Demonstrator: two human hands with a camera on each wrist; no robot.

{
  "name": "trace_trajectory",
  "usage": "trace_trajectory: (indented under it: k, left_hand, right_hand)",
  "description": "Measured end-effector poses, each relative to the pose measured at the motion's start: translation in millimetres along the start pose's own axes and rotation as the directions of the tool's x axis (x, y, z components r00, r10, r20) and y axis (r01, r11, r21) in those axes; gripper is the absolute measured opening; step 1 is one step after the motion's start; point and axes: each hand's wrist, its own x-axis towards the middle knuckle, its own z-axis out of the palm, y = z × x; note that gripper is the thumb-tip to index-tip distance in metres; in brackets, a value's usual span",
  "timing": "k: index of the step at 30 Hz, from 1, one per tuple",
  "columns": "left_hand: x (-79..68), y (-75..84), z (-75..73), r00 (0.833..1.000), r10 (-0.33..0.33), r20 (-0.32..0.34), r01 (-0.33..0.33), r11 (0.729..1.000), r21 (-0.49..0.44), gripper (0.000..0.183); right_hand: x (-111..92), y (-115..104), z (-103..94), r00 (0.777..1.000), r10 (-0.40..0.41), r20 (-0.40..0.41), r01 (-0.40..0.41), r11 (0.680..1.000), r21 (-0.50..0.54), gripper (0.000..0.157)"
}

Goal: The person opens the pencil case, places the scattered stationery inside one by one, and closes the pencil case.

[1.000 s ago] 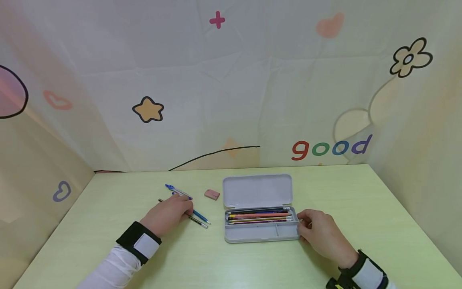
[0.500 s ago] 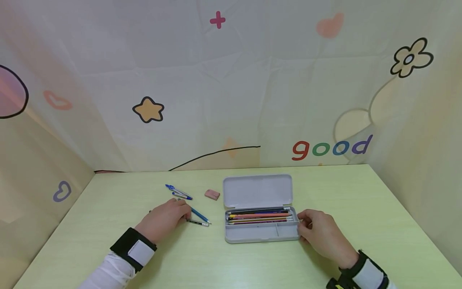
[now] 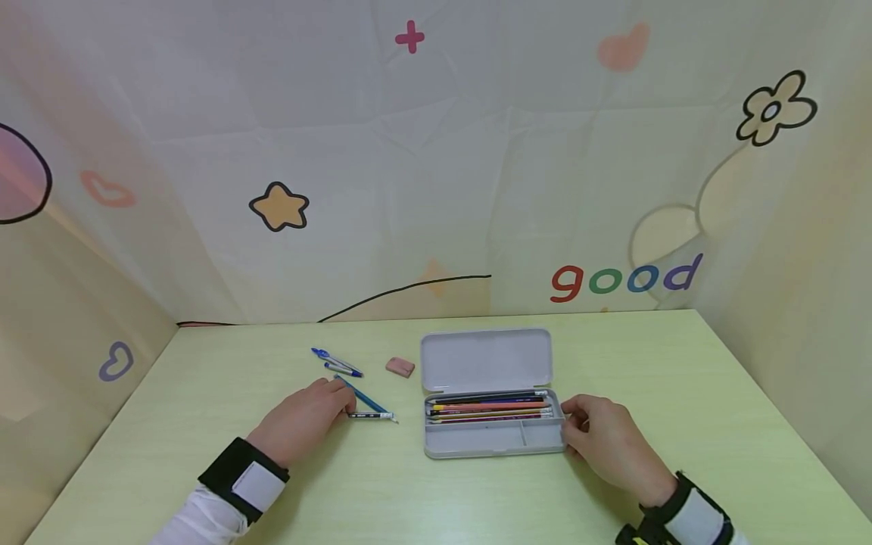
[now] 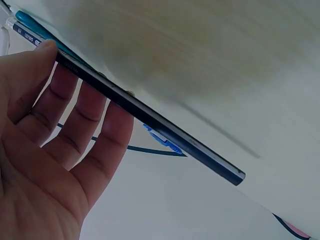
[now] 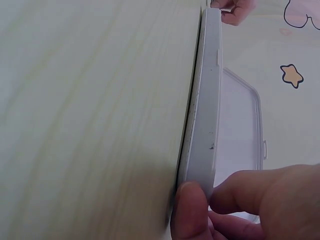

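Note:
My left hand [image 3: 303,421] pinches a dark pencil [image 4: 150,120] between thumb and fingers, low over the table. In the head view only the pencil's printed end shows past the fingertips. Beside it a blue pencil [image 3: 365,397] lies on the table, its tip close to the held pencil's end. At the right, a grey pencil case [image 3: 473,440] lies with its lid raised and several pencils [image 3: 490,406] in its back compartment. My right hand [image 3: 613,443] grips the case's right end, with thumb and fingers on the case wall [image 5: 204,130] in the right wrist view.
Two blue-and-clear pens [image 3: 343,369] lie behind the left hand. Left of the case lid is a pink eraser [image 3: 400,367]. The case's front compartment has a small divider [image 3: 523,433]. A printed curtain [image 3: 436,151] hangs along the table's back edge.
My left hand has drawn back a little toward the lower left with the dark pencil, whose visible end has swung to lie nearly level. The right hand and case have stayed put.

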Motion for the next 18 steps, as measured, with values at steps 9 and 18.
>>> trace_trajectory:
  k: [9, 18]
  left_hand:
    - [0.5, 7.9, -3.8, 1.0, -0.005, -0.024, 0.005, 1.0, 0.004, 0.011]
    - [3.0, 22.3, -14.4, 0.999, 0.001, -0.055, -0.002, 1.0, -0.011, 0.007]
  right_hand:
    - [-1, -1, 0.4, 1.0, 0.001, -0.002, -0.001, 1.0, -0.001, 0.025]
    - [-1, 0, 0.4, 1.0, -0.003, -0.003, 0.003, 1.0, 0.001, 0.026]
